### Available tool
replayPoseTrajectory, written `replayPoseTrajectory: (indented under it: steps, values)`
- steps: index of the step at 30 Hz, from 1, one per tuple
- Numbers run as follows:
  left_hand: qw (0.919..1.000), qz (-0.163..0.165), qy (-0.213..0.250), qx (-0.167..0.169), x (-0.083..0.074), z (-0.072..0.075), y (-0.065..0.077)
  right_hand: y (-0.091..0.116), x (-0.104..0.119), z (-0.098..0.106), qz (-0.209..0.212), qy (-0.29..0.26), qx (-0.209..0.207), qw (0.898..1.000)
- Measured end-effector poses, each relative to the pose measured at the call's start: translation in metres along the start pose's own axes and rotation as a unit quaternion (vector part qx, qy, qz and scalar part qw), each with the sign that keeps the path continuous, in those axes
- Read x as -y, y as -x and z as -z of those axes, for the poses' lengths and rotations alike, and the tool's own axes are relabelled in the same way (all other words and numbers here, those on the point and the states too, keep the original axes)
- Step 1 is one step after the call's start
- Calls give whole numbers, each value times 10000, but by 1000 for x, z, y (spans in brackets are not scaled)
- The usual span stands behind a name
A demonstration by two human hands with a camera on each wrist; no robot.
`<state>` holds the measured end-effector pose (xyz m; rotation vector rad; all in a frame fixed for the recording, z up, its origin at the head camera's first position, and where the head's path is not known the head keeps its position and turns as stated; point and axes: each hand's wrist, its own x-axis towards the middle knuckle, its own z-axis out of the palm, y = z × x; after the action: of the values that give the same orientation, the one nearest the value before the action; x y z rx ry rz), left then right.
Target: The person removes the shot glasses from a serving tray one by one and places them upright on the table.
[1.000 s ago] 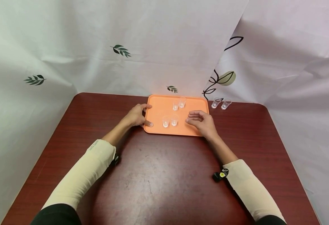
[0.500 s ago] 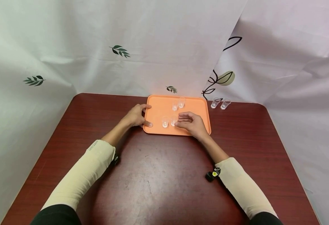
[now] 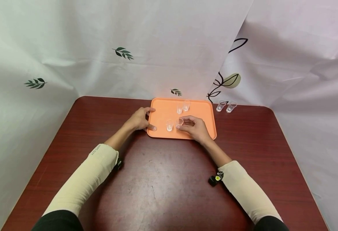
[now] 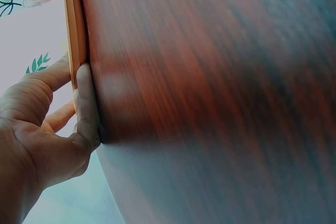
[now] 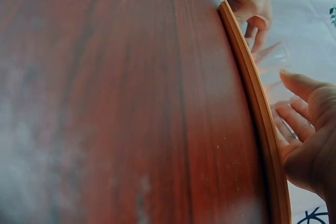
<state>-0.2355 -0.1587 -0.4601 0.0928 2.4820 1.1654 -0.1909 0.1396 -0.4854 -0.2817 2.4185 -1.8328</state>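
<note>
My left hand (image 3: 138, 118) grips the left edge of an orange tray (image 3: 162, 112); in the left wrist view its thumb and fingers (image 4: 87, 98) lie on either side of the rim. Over the front middle of the tray my right hand (image 3: 196, 129) holds a small clear shot glass (image 3: 179, 121) between thumb and fingers, the glass partly hidden by them. Just left of it another shot glass (image 3: 169, 125) stands upright. Two more, a nearer shot glass (image 3: 179, 109) and a farther shot glass (image 3: 186, 106), stand close together toward the tray's back.
Two further shot glasses (image 3: 226, 106) stand on the dark red wooden table (image 3: 157, 179), right of the tray near the back edge. A white cloth wall (image 3: 157, 57) with leaf prints rises right behind the tray and table.
My right hand has moved left across the tray from its right side to the front shot glass, and its fingers have closed round it. My left hand has stayed on the tray edge.
</note>
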Motion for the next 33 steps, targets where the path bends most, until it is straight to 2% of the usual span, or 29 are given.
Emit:
replayPoseTrajectory:
  steps: [12,33]
  values:
    - [10000,13,-4,21,1,-1,0,6,-1,11,-152,-164,-170,9996]
    - [9999,-11,-130,-22,1,0,-1,19,-7,54,-310,-324,-418,9981]
